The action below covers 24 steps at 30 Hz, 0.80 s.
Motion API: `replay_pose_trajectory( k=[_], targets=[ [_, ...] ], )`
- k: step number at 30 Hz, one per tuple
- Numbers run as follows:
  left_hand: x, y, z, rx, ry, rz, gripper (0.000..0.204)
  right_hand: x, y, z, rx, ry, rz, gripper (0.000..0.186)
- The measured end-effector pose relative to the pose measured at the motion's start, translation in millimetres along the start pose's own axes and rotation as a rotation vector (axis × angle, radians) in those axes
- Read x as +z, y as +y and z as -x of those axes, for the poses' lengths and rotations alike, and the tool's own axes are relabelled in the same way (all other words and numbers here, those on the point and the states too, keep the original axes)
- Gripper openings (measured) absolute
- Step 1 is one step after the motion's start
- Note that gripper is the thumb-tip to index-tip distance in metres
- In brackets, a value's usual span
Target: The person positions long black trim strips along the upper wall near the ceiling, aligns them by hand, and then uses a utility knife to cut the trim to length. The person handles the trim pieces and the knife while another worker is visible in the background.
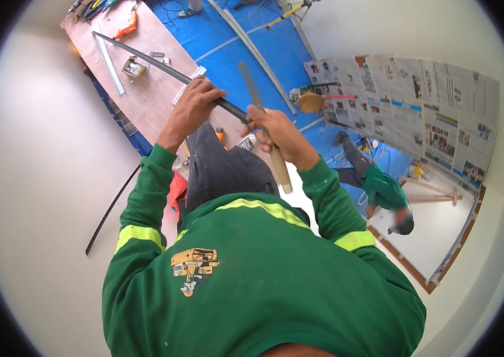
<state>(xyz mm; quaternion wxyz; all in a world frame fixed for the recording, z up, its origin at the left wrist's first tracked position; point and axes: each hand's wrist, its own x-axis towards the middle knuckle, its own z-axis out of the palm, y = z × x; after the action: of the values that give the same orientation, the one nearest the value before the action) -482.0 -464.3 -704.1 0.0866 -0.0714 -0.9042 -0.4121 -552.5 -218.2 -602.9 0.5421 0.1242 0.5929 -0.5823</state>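
Note:
A long dark strip runs diagonally across the pale plywood board to near my lap. My left hand grips it near the board's edge, beside a short white piece. My right hand is closed around a long flat file with a pale wooden handle, held upright in the picture across the strip's near end; whether it touches the strip I cannot tell. On the board lie a white strip, a small open box and an orange-handled tool.
A blue covering on the floor holds long white strips. A co-worker in green bends at the right, by a framed white panel. Newspaper sheets cover a surface behind. A person's foot shows at the top.

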Motion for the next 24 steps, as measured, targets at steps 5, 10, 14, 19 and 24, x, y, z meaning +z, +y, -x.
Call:
replay_pose_trajectory(
  k=[5, 10, 14, 19, 24],
  targets=[
    [55, 15, 39, -0.196, 0.162, -0.08, 0.049, -26, 54, -24, 0.016, 0.03, -0.059, 0.019],
    [89, 44, 83, -0.98, 0.836, 1.193, 0.059, -19, 80, -27, 0.056, -0.016, -0.163, 0.017],
    [98, 52, 65, -0.813, 0.815, 1.714, 0.056, 1, 82, -21, 0.079, -0.107, -0.186, 0.019],
    [79, 33, 40, -0.783, 1.106, 1.803, 0.051, 23, 67, 23, 0.025, -0.1, -0.198, 0.035],
    [35, 23, 32, -0.738, 1.119, 1.927, 0.042, 24, 38, 81, -0.267, -0.172, 0.169, 0.049]
  ],
)
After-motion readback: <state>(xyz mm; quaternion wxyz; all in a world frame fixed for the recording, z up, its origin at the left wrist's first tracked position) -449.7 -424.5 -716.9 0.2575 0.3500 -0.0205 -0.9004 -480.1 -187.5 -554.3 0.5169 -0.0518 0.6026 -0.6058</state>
